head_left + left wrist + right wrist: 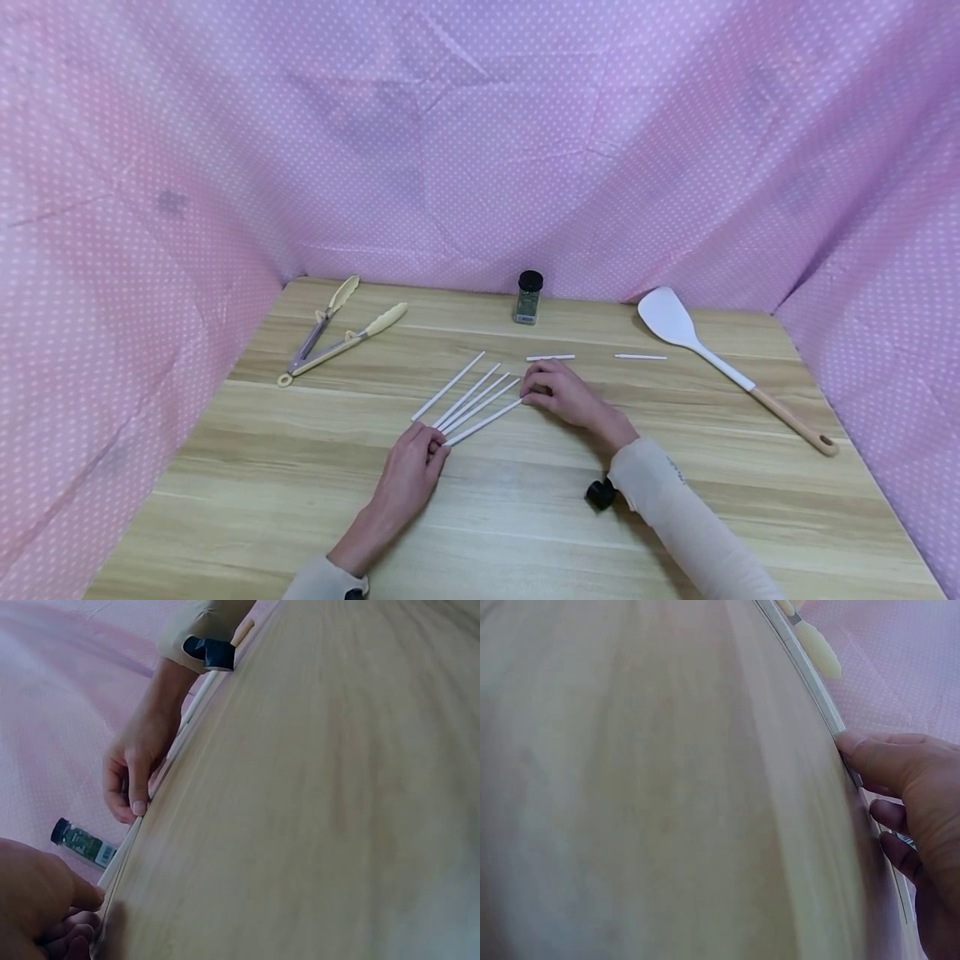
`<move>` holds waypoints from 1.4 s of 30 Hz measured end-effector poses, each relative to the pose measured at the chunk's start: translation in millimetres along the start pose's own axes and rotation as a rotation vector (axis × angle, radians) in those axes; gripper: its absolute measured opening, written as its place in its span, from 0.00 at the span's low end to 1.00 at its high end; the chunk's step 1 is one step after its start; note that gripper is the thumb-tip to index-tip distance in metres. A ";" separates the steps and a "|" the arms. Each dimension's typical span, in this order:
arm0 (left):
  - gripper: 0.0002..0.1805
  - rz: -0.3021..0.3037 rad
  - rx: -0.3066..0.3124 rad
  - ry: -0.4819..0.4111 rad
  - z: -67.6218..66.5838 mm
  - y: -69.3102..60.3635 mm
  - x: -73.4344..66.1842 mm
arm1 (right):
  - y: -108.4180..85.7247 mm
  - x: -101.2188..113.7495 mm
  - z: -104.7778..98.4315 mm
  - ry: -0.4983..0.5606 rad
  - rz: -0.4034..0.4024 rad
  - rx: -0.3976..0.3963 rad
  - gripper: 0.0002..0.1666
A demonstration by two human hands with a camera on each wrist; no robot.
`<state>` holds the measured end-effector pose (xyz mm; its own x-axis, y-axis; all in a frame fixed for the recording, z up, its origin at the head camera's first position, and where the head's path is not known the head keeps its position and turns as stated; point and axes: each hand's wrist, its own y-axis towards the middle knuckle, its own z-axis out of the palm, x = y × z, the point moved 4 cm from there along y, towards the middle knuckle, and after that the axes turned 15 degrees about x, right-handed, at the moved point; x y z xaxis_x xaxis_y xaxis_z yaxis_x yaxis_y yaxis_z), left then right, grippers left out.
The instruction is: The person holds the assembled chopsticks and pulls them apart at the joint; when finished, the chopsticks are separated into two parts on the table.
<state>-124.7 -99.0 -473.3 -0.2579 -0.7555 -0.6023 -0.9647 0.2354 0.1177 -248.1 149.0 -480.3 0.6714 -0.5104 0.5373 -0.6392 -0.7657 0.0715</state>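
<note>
Several thin white sticks lie fanned out on the wooden table, their near ends close together. My left hand pinches the near end of the stick closest to me and covers the ends of some others. At that stick's far end, the thumb and fingers of my right hand hold it. The right wrist view shows the thumb of the right hand against the stick's end. In the left wrist view, the left hand partly hides the stick tips.
Two short white sticks, one left and one right, lie beyond the right hand. Spread tongs lie at the back left. A black-capped spice jar stands at the back. A white spatula with a wooden handle lies right. Pink dotted cloth encloses the table.
</note>
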 end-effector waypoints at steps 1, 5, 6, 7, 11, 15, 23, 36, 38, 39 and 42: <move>0.06 -0.002 -0.006 -0.007 0.0 -0.5 0.2 | -0.2 0.0 0.3 0.001 0.002 0.000 0.04; 0.05 -0.007 -0.024 -0.053 -0.1 -0.8 1.1 | -0.7 1.1 0.7 -0.008 0.004 0.007 0.04; 0.05 -0.008 -0.029 -0.062 -0.1 -0.7 1.2 | -0.6 1.5 0.8 -0.012 -0.001 0.007 0.05; 0.05 -0.008 -0.031 -0.068 -0.1 -0.6 1.4 | -0.5 2.1 0.7 -0.012 -0.009 0.005 0.04; 0.04 -0.020 -0.036 -0.094 -0.4 0.3 2.5 | -0.2 3.6 0.9 -0.017 -0.043 -0.005 0.04; 0.04 -0.043 -0.041 -0.119 -1.5 1.1 3.6 | -0.5 3.0 2.6 -0.011 -0.033 -0.006 0.04; 0.04 -0.045 -0.071 -0.130 -4.4 2.2 1.8 | -0.9 6.0 2.7 -0.019 0.001 0.001 0.02; 0.04 0.005 -0.081 -0.179 -8.2 7.2 -0.8 | -5.6 7.8 -3.7 0.095 0.043 -0.018 0.04; 0.04 0.021 -0.080 -0.182 -10.3 9.0 -2.2 | -6.9 10.1 -6.4 0.126 0.038 -0.025 0.04; 0.04 0.029 -0.079 -0.186 -11.3 10.1 -2.8 | -7.4 11.3 -7.9 0.139 0.036 -0.028 0.04; 0.04 0.042 -0.074 -0.196 -14.5 13.6 -4.1 | -8.3 15.2 -12.4 0.168 0.029 -0.031 0.04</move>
<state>-137.5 -101.6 -457.8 -0.2898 -0.6108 -0.7368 -0.9564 0.2131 0.1995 -237.3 152.4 -462.3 0.5822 -0.4571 0.6724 -0.6703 -0.7379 0.0787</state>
